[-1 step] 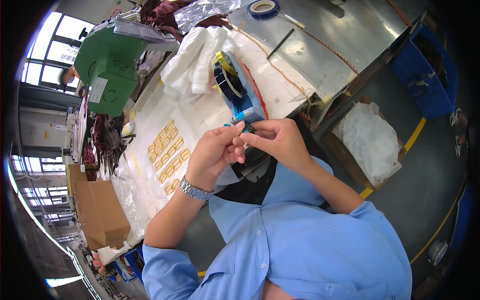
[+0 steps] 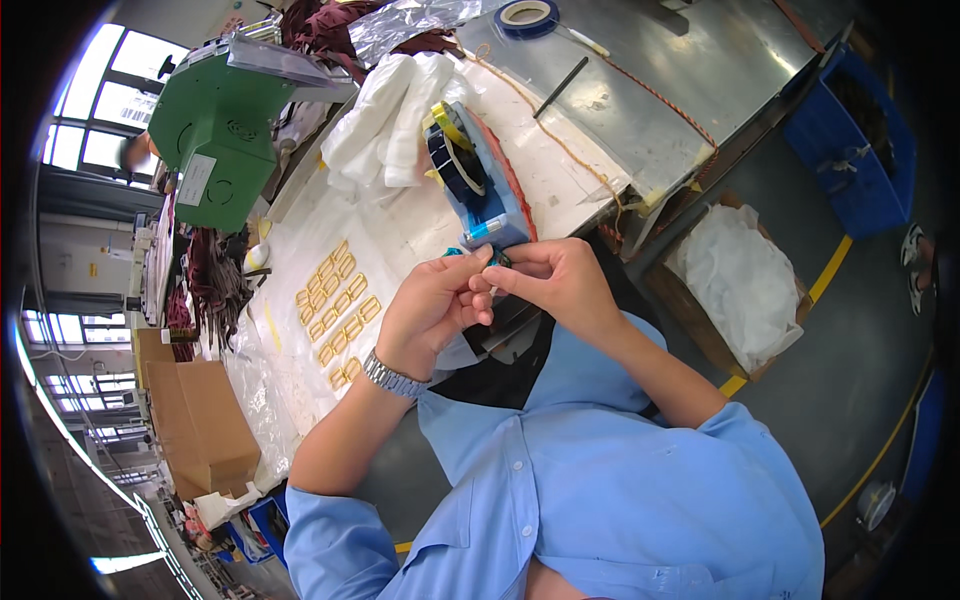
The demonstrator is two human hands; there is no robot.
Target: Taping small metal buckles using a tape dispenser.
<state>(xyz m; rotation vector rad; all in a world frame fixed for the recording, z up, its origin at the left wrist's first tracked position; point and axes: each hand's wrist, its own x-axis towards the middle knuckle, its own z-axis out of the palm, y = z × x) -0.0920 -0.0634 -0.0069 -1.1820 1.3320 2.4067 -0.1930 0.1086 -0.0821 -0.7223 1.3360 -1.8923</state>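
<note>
My left hand [image 2: 435, 300], with a metal watch on its wrist, is closed in a pinch, thumb and forefinger together. My right hand [image 2: 565, 288] pinches from the other side, fingertips touching the left's. Between them shows a small piece with shiny teal-blue film [image 2: 497, 258], mostly hidden by the fingers. Just beyond the fingertips stands a blue tape dispenser [image 2: 483, 232], loaded with a dark roll and a yellow roll. Left of my left hand, several gold rectangular rings [image 2: 340, 300] lie in rows on the white-covered table [image 2: 400, 235].
A green machine [image 2: 225, 130] stands at the far left, near white plastic wrapping [image 2: 385, 120]. A blue tape roll [image 2: 527, 18], a black stick [image 2: 561, 88] and a cord [image 2: 660, 100] lie farther back. On the floor at right are a lined carton [image 2: 740, 290] and a blue bin [image 2: 850, 140].
</note>
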